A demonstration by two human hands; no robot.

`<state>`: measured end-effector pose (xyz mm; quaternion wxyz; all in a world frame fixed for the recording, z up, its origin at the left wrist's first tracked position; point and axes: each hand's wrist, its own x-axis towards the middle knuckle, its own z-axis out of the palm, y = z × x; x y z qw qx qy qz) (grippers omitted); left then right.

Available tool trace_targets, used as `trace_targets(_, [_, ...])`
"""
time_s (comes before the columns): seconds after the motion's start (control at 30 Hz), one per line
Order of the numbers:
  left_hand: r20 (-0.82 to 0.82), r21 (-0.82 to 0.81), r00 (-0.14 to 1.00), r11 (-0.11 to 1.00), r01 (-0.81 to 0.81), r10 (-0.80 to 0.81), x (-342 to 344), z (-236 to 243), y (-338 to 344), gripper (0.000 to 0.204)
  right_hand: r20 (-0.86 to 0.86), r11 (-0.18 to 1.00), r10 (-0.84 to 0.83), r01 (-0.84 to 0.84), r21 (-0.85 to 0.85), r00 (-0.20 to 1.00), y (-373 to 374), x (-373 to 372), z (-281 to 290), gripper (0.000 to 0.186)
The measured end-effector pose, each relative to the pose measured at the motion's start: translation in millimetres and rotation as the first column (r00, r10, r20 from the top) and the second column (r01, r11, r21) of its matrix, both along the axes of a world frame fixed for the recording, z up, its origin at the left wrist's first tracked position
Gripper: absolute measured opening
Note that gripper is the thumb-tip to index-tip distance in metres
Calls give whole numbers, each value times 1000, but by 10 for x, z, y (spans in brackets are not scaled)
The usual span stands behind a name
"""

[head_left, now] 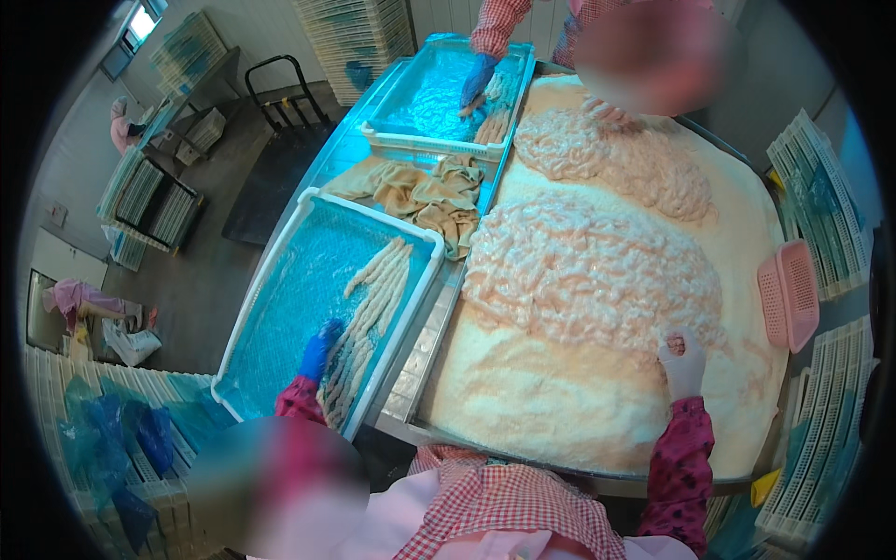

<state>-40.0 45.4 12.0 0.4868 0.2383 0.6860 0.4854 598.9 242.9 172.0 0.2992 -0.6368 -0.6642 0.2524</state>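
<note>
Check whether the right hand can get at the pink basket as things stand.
Probably yes: the right hand is at the near right edge of the wet pile; toward the pink basket on its right, only low pile fringe and loose crumbs show between.

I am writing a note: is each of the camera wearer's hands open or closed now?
Left hand: at the meat strips; grip cannot be told.
Right hand: looks curled, at the meat pile; grip unclear.

Beyond the crumb-covered desk (436,359), a co-worker's head (649,56) is blurred; off its near left corner, blur swallows part of the left sleeve (299,399). Stacked trays (826,420) right of the desk are cut off. What the right hand (684,364) curls around, over the desk, is unclear.
</note>
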Motion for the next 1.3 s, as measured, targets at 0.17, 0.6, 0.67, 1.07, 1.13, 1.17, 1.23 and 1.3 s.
trace_targets(0.17, [12, -68, 972, 970, -235, 237, 418, 268, -549, 48, -537, 942, -251, 75, -328, 805, -42, 33, 205, 17])
trace_targets(0.6, [-782, 314, 557, 593, 741, -281, 2816, 1062, 550, 59, 318, 903, -117, -33, 429, 941, -409, -597, 250, 24])
trace_targets(0.67, [-880, 96, 317, 521, 848, -354, 3176, 1126, 784, 56, 527, 914, -125, -109, 391, 841, -305, -753, 128, 24])
trace_targets(1.07, [-891, 267, 437, 635, 725, -124, 3143, 843, 941, 26, 317, 957, -11, -82, 279, 949, -253, -479, 62, 15])
trace_targets(1.13, [-872, 291, 474, 648, 704, -122, 3085, 789, 914, 29, 79, 983, -27, 12, 185, 997, -224, -389, -13, 17])
trace_targets(1.17, [-858, 311, 501, 659, 685, -116, 3064, 758, 914, 31, -134, 993, -49, 63, 101, 990, -177, -263, -23, 17])
trace_targets(1.23, [-856, 338, 509, 642, 688, -94, 3040, 742, 944, 28, -515, 988, -151, 119, -96, 844, -131, 35, 15, 18])
trace_targets(1.3, [-868, 305, 484, 647, 698, -113, 3035, 752, 926, 28, -490, 994, -107, 110, -23, 865, -100, -70, 225, 21])
